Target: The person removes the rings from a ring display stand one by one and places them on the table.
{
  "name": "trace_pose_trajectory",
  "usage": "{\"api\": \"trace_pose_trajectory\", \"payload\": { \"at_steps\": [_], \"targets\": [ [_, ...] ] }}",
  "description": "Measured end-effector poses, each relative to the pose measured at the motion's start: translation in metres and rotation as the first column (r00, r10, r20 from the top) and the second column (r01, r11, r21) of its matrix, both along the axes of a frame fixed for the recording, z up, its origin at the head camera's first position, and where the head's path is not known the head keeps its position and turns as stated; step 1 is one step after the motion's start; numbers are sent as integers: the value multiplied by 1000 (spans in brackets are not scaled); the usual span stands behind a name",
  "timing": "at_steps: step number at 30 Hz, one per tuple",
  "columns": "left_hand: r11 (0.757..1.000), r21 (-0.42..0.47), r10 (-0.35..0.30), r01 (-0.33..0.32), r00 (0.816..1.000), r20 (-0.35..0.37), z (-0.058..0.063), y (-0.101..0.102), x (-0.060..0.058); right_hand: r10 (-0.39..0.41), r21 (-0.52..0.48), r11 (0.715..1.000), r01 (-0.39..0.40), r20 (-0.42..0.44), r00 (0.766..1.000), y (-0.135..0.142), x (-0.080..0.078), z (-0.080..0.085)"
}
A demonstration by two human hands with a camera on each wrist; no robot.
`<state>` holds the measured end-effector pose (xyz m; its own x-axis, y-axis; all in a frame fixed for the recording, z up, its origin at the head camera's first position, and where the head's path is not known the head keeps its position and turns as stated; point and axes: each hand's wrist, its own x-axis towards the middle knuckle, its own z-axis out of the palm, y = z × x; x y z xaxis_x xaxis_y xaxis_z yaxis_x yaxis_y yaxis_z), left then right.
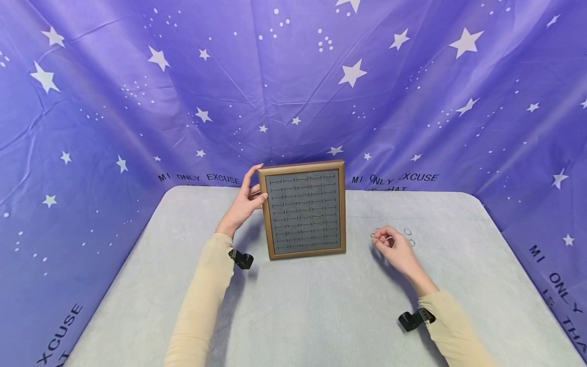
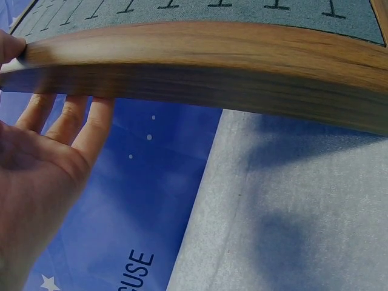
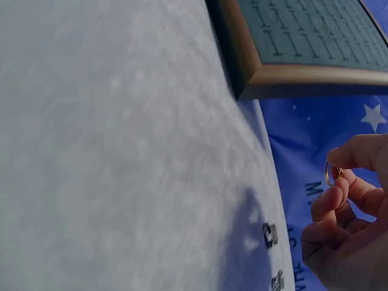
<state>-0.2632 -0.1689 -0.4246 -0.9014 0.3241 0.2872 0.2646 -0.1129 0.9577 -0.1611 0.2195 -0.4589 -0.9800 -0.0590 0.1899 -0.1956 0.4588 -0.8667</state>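
A wooden-framed display board [image 1: 304,211] stands upright on the table, slightly tilted, its grey panel lined with rows of short I-shaped slits. My left hand [image 1: 240,206] grips its upper left side. In the left wrist view the thumb lies at the front of the wooden frame [image 2: 212,48] and several fingers reach behind it. Right of the board, my right hand [image 1: 395,250] pinches a small gold ring [image 3: 328,174] between thumb and fingertips, above the table and apart from the board. The panel's slits show nothing in them.
Two small rings [image 1: 407,232] lie on the table just beyond my right hand. The pale grey table [image 1: 316,311] ends at a purple curtain [image 1: 293,86] with white stars, behind and at both sides. Each wrist carries a black camera [image 1: 415,319].
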Motion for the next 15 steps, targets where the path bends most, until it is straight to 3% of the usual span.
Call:
{"api": "trace_pose_trajectory", "payload": {
  "at_steps": [5, 8, 15],
  "targets": [
    [1000, 2, 1, -1, 1000, 6, 0, 0, 0, -33, 48, 998, 31, 38, 999, 17, -5, -21],
    [1000, -2, 5, -5, 1000, 12, 0, 0, 0, -53, 97, 994, 46, 70, 996, 22, -3, -22],
    [1000, -2, 3, -3, 1000, 20, 1, 0, 0, -70, 198, 978, 62, 35, 997, 27, -1, -28]
  ]
}}
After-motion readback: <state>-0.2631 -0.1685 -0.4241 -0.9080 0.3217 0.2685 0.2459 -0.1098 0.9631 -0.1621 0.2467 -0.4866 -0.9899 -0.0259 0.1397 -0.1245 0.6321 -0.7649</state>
